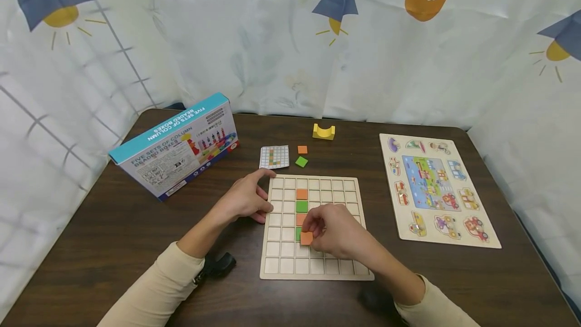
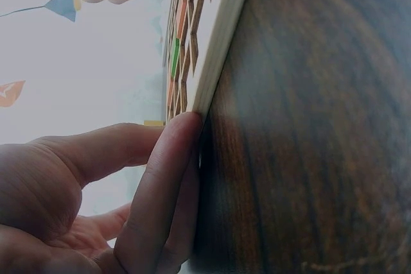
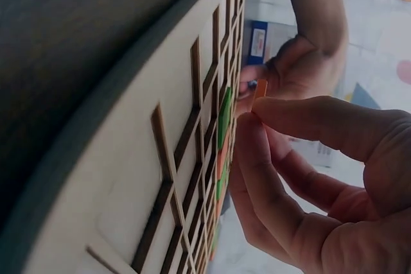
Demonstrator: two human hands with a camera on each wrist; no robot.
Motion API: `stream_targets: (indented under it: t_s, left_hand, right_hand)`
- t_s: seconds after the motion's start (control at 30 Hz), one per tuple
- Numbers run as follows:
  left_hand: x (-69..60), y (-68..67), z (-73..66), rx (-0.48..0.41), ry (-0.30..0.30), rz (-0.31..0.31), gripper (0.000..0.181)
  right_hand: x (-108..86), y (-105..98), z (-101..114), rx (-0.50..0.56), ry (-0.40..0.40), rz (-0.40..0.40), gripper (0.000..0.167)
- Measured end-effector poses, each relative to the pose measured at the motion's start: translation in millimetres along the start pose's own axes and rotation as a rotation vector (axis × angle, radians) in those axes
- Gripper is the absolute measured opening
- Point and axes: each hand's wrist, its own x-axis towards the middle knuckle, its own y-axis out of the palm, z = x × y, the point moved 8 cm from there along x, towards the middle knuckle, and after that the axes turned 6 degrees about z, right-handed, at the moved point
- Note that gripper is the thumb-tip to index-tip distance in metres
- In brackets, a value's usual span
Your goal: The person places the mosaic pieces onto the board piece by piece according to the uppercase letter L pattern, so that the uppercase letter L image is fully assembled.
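A wooden grid board [image 1: 272, 265] lies on the dark table, with orange and green square tiles alternating down one column. Between thumb and fingertips, my right hand [image 1: 336, 231] pinches an orange tile [image 1: 306, 238] just over the board, beside the lowest green tile [image 1: 297, 234]. In the right wrist view that orange tile [image 3: 260, 88] shows above the grid. My left hand [image 1: 247, 197] touches the board's left edge; in the left wrist view its fingertip [image 2: 183, 126] rests against the board's side. Behind the board lie a loose orange tile [image 1: 302, 150] and a green one [image 1: 301, 162].
A small pattern card [image 1: 274, 157] lies behind the board. A beaded-boxes carton [image 1: 181, 150] stands at the left. At the back is a yellow curved block [image 1: 324, 131]. A wooden picture puzzle [image 1: 392, 206] lies at the right. A printed curtain [image 1: 281, 39] hangs behind the table.
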Motion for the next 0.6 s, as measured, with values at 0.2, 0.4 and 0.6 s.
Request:
stream_targets:
  t_s: [0.2,0.4,0.6]
  left_hand:
    - [0.0,-0.3,0.3,0.001,-0.004,-0.001,0.080]
    - [0.1,-0.7,0.1,-0.003,-0.001,-0.001,0.080]
    - [0.4,-0.6,1.0,-0.007,0.000,0.003,0.080]
  right_hand:
    - [-0.1,9,2,-0.004,-0.005,0.043,0.025]
    - [0.7,15,1,0.009,0.004,0.067,0.025]
    - [0.6,18,3,-0.008,-0.024,0.068,0.025]
